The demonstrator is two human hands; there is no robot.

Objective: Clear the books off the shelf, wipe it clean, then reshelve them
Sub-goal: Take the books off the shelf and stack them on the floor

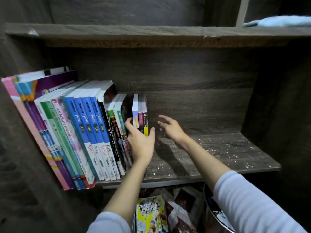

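A dark wood-grain shelf fills the view, its bare right half speckled with pale crumbs. Nearest, below its front edge, lies one yellow comic. Straight ahead, the left hand clasps three small books, fingers on one side and thumb on the other. They stand upright, spines facing out. The right hand hovers just beside them, fingers spread, holding nothing. Larger books lean to their left, four blue spines among them. Farthest, one blue cloth lies on the shelf above.

Both arms reach forward (forearms bare); left hand pinches the small books, right hand hovers, fingers spread.
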